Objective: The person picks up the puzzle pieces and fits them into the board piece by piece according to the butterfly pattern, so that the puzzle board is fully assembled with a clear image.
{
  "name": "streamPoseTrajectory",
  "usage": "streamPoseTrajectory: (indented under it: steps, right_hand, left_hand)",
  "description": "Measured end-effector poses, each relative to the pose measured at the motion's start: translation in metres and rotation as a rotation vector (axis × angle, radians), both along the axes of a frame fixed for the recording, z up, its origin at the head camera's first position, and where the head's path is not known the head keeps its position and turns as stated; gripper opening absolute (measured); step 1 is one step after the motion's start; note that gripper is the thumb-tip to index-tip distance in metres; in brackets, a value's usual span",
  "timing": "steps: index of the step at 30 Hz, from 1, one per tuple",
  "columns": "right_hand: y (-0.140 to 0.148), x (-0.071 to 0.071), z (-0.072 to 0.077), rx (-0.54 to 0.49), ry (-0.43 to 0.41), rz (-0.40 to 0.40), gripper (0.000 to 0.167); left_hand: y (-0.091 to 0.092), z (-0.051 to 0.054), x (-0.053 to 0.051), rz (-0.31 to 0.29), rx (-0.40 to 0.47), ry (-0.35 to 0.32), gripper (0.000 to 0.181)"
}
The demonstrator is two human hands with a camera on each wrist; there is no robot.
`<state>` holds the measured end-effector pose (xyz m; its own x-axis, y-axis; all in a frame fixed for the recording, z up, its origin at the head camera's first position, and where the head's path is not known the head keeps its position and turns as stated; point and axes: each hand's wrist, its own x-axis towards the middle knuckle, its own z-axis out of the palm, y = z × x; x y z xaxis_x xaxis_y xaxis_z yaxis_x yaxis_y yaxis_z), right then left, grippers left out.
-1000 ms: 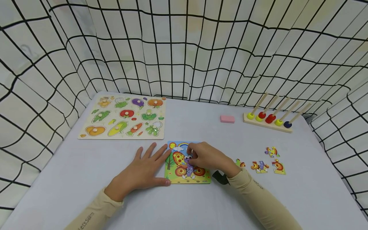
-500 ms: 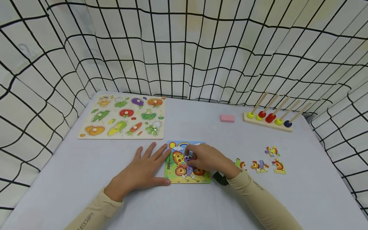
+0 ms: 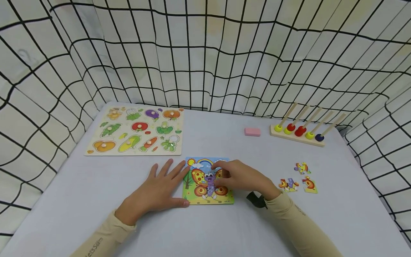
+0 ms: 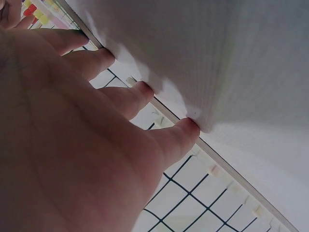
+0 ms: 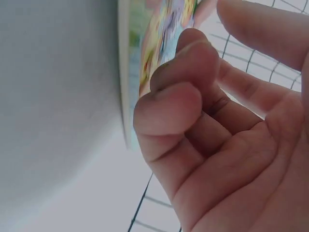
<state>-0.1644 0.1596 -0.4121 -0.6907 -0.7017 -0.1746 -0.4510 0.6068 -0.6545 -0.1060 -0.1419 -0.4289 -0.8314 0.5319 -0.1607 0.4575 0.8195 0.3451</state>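
A colourful butterfly jigsaw puzzle board (image 3: pixel 200 198) lies flat on the white table (image 3: pixel 173 232). My left hand (image 3: pixel 155 191) is spread beside its left edge, with the index fingertip and thumb tip at the board. Over the puzzle's right side is my right hand (image 3: pixel 242 176); thumb and index finger stand apart and no piece shows between them. In the right wrist view the other fingers (image 5: pixel 169 108) are curled in. Loose puzzle pieces lie to the right: a yellow-red one (image 3: pixel 302 168), a purple-orange one (image 3: pixel 288 185) and a red-ringed one (image 3: pixel 309 184).
A vegetable peg puzzle (image 3: pixel 135 132) lies at the back left. Towards the back right are a pink block (image 3: pixel 252 132) and a wooden bead stacker (image 3: pixel 297 136) with upright pegs. Black netting (image 3: pixel 205 46) hangs around the table's back and sides.
My right hand has shifted right, and its thumb and index finger have parted, showing more of the butterfly. The loose piece beside its wrist is now hidden. My left hand stays put.
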Motion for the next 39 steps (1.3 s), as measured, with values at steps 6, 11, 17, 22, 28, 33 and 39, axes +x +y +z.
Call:
streamPoseTrajectory:
  steps: [6,11,17,22,28,33,39]
  right_hand:
    - [0.025,0.001,0.006,-0.029,0.026,-0.060,0.037]
    - [0.050,0.004,0.010,-0.028,0.055,-0.143,0.035]
    - [0.079,0.004,0.018,-0.032,0.098,-0.210,0.038]
    - [0.102,0.006,0.026,-0.042,0.119,-0.265,0.039]
    - [0.129,0.008,0.033,-0.034,0.170,-0.317,0.038]
    - [0.151,0.005,0.035,-0.020,0.182,-0.347,0.043]
    - [0.175,0.003,0.036,0.027,0.168,-0.381,0.055]
  left_hand:
    - [-0.001,-0.003,0.000,0.003,-0.009,0.013,0.107]
    - [-0.001,-0.003,-0.001,-0.004,-0.012,0.016,0.107]
    - [-0.001,-0.003,-0.002,-0.001,-0.015,0.011,0.107]
    - [-0.001,-0.002,-0.002,0.002,-0.016,0.006,0.108]
    - [-0.001,-0.002,-0.003,0.005,-0.017,-0.001,0.108]
    - [-0.001,-0.002,-0.003,0.006,-0.011,-0.008,0.107]
    - [-0.001,-0.003,-0.001,0.003,0.000,-0.016,0.107]
